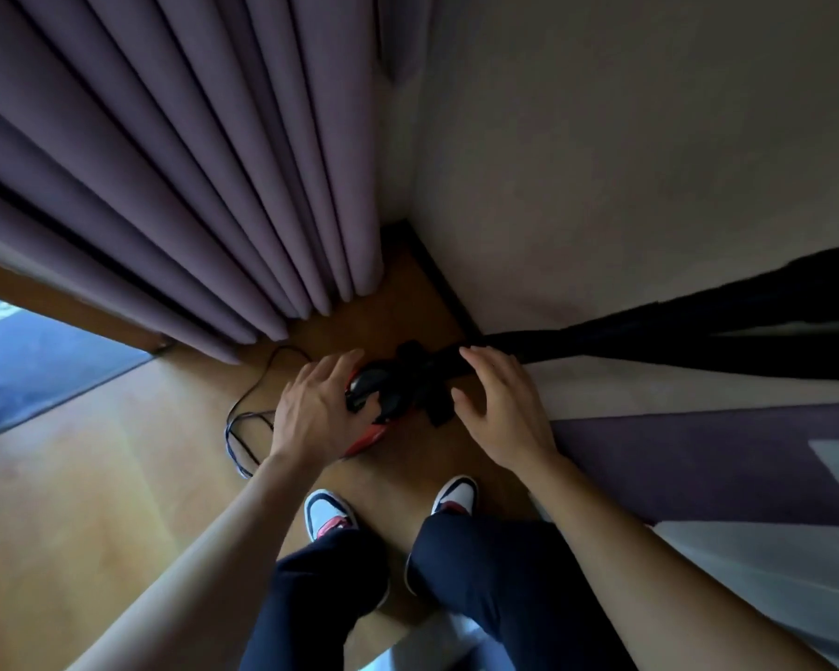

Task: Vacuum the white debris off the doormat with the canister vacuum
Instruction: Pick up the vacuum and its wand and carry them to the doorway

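Fetch step, I judged: no cleaning had begun. The canister vacuum (365, 439), red shell and black top, sat in the far corner of the floor (93, 477), where the purple curtain (190, 186) met the pale wall (650, 138). My left hand (316, 409) lay over the red body, fingers fairly straight, grip open; I couldn't tell if it touched. My right hand (500, 409) hovered by the black hose fitting, fingers loosely bent, grip open, holding nothing.

The black wand (698, 331) ran from the canister along the right wall. A blue mat (44, 360) showed at the floor's left edge, with pale specks at its far end. That was probably the doormat, though it was too cropped to be sure.

Next, I reckoned, came a firm hold on the canister's handle and another on the wand, then lifting both out toward the left edge.

In the way: the power cord (243, 404) looped loose on the floor beside the canister, on the path to the mat, an easy snag. The curtain hem hung close behind, and my shoes (328, 513) stood just short of the machine.
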Tool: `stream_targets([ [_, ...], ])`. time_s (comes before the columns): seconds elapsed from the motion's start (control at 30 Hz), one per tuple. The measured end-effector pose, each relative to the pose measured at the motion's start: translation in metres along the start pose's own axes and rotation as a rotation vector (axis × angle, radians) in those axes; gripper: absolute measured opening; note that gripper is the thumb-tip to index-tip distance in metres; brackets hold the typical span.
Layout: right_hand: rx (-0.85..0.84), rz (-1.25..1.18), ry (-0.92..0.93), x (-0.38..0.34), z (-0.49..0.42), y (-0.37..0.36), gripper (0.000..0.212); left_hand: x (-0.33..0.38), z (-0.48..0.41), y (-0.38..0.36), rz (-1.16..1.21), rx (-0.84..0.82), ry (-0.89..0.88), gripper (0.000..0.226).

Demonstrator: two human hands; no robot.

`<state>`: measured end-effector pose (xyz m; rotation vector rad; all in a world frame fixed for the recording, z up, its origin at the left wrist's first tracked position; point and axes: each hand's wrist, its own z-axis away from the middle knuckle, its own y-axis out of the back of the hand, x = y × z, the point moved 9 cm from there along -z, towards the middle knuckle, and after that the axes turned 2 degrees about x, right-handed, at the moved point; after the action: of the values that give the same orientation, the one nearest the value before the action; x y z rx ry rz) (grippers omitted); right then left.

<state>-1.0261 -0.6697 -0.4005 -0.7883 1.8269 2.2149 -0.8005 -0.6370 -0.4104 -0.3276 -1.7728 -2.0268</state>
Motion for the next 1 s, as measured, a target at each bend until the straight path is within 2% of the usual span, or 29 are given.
stream_targets([
  [0.2, 0.080, -0.126, 0.000, 0.064, 0.006, -0.073, 0.058, -0.031, -0.013, -0.100, -0.003, 0.056, 0.002, 0.068],
  [0.37, 0.209, -0.176, 0.006, 0.110, 0.025, -0.095, 0.053, -0.039, -0.005, -0.157, 0.006, 0.081, -0.014, 0.064],
  [0.5, 0.316, -0.299, -0.118, 0.136, 0.027, -0.095, 0.054, -0.047, 0.005, -0.185, 0.044, 0.138, -0.029, 0.052],
  [0.63, 0.398, -0.312, -0.242, 0.145, 0.007, -0.097, 0.058, -0.072, -0.005, -0.217, 0.070, 0.097, 0.040, 0.058],
  [0.7, 0.442, -0.371, -0.337, 0.157, -0.007, -0.100, 0.061, -0.084, -0.019, -0.229, 0.112, 0.063, 0.076, 0.059],
  [0.77, 0.480, -0.478, -0.338, 0.162, -0.023, -0.105, 0.061, -0.091, -0.034, -0.241, 0.129, 0.026, 0.074, 0.060],
  [0.9, 0.469, -0.803, -0.261, 0.164, -0.049, -0.115, 0.047, -0.094, -0.057, -0.260, 0.107, -0.029, 0.050, 0.061],
  [1.0, 0.504, -0.963, -0.228, 0.163, -0.062, -0.112, 0.022, -0.101, -0.064, -0.275, 0.130, -0.055, 0.069, 0.062],
])
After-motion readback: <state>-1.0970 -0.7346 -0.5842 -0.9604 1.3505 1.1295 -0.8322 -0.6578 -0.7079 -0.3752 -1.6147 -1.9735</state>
